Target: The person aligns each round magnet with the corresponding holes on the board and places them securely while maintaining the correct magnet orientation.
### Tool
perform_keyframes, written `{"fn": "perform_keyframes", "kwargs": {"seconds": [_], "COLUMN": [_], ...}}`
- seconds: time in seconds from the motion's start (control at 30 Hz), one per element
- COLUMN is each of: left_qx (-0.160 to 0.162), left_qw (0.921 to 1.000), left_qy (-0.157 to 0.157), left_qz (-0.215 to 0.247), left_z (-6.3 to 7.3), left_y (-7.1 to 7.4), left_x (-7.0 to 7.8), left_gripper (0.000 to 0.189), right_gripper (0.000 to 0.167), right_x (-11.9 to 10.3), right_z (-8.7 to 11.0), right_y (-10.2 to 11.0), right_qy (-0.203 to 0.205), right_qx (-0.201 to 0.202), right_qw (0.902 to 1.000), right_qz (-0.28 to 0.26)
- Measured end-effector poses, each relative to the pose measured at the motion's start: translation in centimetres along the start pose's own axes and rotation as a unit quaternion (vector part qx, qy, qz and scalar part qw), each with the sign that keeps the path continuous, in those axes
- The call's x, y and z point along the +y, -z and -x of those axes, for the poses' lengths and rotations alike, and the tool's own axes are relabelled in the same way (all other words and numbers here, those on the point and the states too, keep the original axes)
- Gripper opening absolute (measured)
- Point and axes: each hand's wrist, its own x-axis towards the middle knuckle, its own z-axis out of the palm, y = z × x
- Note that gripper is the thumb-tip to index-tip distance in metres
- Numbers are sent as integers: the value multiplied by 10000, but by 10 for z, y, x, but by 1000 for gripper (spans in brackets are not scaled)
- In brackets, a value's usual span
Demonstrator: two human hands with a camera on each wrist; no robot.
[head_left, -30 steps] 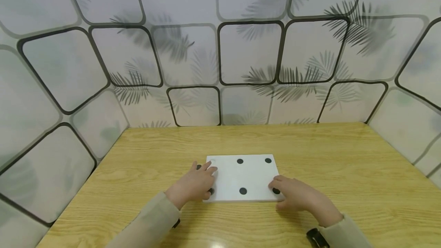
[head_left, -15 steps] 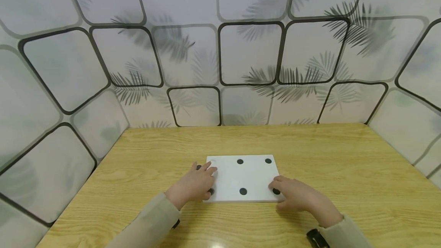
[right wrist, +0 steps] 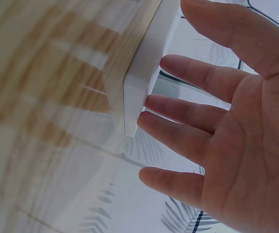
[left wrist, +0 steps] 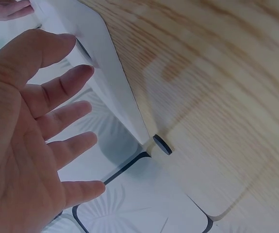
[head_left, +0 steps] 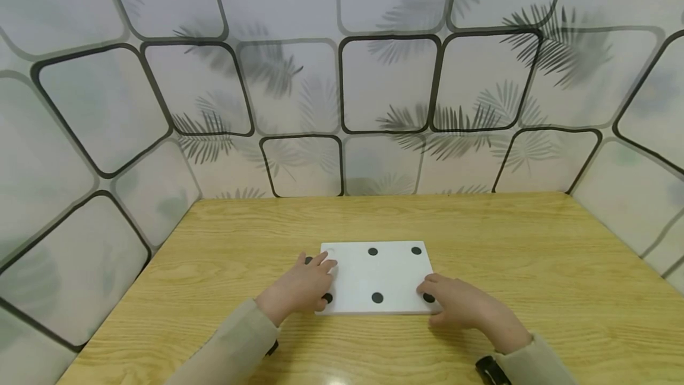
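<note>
A white rectangular board lies flat on the wooden table, with several round black spots near its edges, such as one at the far middle. At its far left corner is a faint pale circle, partly behind fingertips. My left hand rests over the board's left end with fingers spread. A loose black disc lies on the table just off the board's left side. My right hand is at the near right corner, its fingers extended onto the board. Both palms look bare in the wrist views.
The wooden table reaches back to a wall patterned with leaves and rounded squares. Similar walls flank it at left and right. A black band shows by the right sleeve.
</note>
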Motion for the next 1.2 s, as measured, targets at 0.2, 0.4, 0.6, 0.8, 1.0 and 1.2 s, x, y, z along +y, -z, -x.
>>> {"fn": "perform_keyframes", "kwargs": {"seconds": [0.2, 0.4, 0.6, 0.8, 1.0, 1.2], "left_qx": [19, 113, 345, 623, 707, 916], "left_qw": [10000, 9999, 9991, 9958, 9938, 9906], "left_qy": [6, 36, 82, 207, 345, 511], "left_qz": [68, 56, 236, 634, 789, 876], "left_z": [0, 0, 1, 1, 2, -2], "left_y": [-1, -2, -1, -7, -12, -11], "left_x": [-2, -6, -14, -28, -41, -53], "left_gripper": [29, 37, 27, 16, 17, 12], "right_gripper": [43, 43, 42, 42, 43, 43], "right_x": [1, 1, 2, 2, 1, 1], "right_z": [0, 0, -1, -1, -1, -1], "right_y": [0, 0, 0, 0, 0, 0], "right_qy": [28, 108, 56, 58, 49, 54], "right_qx": [33, 51, 37, 16, 23, 41], "right_qw": [10000, 9999, 10000, 10000, 10000, 10000], "right_qz": [7, 18, 27, 19, 22, 16]}}
